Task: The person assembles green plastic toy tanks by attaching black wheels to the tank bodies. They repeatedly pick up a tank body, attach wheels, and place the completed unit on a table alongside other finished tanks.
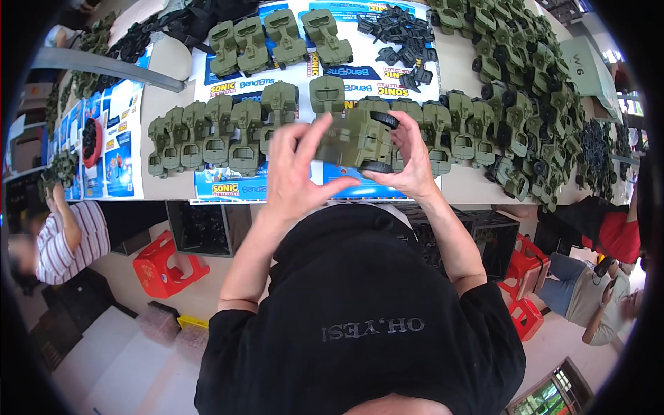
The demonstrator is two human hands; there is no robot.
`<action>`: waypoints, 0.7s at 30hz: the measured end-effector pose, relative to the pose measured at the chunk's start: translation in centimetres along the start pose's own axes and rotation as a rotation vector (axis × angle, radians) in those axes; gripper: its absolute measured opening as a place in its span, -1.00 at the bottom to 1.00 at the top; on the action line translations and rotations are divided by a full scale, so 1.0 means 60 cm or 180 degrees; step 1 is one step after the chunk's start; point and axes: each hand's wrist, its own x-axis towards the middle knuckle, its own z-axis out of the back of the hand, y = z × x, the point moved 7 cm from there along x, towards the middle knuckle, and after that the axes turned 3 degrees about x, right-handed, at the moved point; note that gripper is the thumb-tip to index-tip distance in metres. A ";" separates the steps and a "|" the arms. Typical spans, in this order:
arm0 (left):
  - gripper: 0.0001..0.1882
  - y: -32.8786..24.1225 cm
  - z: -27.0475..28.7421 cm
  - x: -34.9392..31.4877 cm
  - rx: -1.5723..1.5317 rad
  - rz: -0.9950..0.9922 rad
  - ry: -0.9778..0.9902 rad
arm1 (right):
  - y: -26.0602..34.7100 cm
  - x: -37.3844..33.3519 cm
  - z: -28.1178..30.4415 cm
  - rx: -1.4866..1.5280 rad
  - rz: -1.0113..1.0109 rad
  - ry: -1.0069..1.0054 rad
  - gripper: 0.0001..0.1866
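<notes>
Above the table's near edge, my right hand (416, 164) grips an olive-green toy vehicle (354, 142) by its right end, fingers and thumb at its black wheels. My left hand (289, 166) is beside the vehicle's left end, thumb stretched out and fingers apart, slightly blurred; whether it touches the toy is hard to tell. Behind my hands, similar green toy vehicles stand in a row, among them one (245, 135) to the left and another (462, 128) to the right. A lone green vehicle body (326, 95) lies just beyond the held one.
Several more green vehicles (283, 38) stand farther back, beside a pile of small black parts (401, 41). A heap of green vehicles (515, 90) covers the table's right side, near a pale green bin (588, 76). Red stools (166, 266) and other people (72, 238) are around.
</notes>
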 end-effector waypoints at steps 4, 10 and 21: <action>0.27 0.006 -0.023 0.040 -0.0618 -0.0103 0.0930 | 0.006 -0.006 -0.015 0.1083 -0.0057 0.0476 0.03; 0.00 0.011 -0.062 0.018 -0.1571 0.0258 0.1066 | -0.010 -0.017 -0.033 0.1688 -0.0308 0.0602 0.03; -0.03 0.038 -0.086 -0.045 -0.2069 0.1795 0.1385 | -0.028 -0.010 -0.035 0.1134 -0.0724 0.1740 0.00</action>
